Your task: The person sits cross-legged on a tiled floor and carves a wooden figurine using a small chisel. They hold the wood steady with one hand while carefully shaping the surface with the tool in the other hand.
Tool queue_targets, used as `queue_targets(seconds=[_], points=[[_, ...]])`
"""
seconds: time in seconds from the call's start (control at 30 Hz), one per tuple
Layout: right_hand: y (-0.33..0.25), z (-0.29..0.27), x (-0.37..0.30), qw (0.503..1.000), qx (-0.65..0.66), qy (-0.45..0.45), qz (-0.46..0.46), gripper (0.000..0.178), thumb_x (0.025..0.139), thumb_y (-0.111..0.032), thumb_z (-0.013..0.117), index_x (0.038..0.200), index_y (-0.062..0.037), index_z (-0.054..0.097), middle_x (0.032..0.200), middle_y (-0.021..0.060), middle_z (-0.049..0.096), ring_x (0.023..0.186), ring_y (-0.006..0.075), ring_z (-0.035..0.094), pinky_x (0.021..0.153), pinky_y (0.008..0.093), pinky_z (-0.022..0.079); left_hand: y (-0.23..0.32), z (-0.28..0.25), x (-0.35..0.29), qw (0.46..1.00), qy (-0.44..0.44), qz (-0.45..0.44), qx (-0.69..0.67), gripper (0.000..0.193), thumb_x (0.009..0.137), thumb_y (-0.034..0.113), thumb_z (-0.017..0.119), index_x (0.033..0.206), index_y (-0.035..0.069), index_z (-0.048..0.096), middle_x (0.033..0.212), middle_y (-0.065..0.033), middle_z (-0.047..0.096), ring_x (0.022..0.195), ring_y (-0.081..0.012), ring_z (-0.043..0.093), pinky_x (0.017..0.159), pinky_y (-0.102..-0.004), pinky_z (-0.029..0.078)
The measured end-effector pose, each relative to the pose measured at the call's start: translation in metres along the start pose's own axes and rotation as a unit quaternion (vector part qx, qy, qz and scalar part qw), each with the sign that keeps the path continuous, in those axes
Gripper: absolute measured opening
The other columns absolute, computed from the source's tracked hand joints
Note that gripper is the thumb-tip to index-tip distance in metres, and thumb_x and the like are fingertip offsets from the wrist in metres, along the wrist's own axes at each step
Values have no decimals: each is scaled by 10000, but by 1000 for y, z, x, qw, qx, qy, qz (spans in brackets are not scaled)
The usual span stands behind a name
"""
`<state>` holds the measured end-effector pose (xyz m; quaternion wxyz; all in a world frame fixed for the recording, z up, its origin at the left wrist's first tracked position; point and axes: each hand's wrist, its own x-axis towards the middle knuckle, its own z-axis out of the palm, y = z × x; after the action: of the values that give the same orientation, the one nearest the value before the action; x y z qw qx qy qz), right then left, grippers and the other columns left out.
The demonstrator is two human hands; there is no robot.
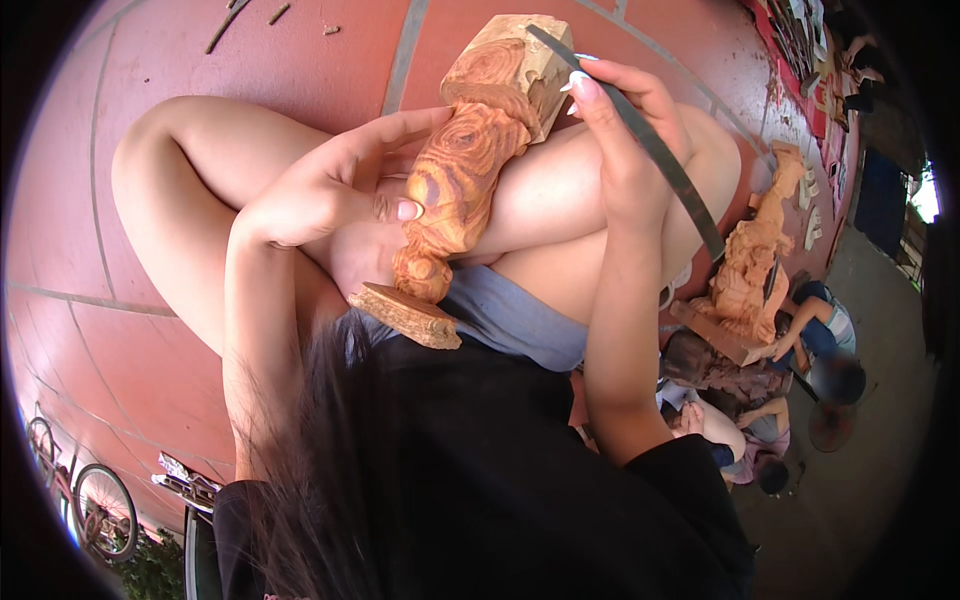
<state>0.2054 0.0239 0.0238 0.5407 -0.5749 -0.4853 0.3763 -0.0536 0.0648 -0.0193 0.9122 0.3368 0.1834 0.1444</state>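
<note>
Across my bare legs lies a carved wooden figure (458, 178) with swirling orange-brown grain, tilted with its squarer, rough block end pointing away from me. A narrow rounded neck and a flat base-like slab form its near end. My left hand (325, 195) is closed around the middle of the carving, thumb on its near side and fingers partly hidden behind it. Pinched in my right hand (630, 130) is a long, thin, dark flat file (668, 165). Its far tip is over the block end of the carving; whether it touches the wood I cannot tell.
Red floor tiles (250, 65) surround me, with small wood scraps (280, 14) beyond my legs. Another carved wooden sculpture (750, 265) stands at the right, near other people sitting (825, 325). A bicycle (100, 510) is at the lower left.
</note>
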Motion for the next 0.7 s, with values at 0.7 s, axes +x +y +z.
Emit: queue_targets(seconds=[0.7], points=[[-11,-7,-20,960,94,-247,92,160,948,-121,652,920,32,691,783,69,667,702,95,606,644,221,481,-2,6,7,994,105,-38,-5,703,963,192,624,1534,28,248,1478,-180,402,1390,-229,368,1158,-327,278]])
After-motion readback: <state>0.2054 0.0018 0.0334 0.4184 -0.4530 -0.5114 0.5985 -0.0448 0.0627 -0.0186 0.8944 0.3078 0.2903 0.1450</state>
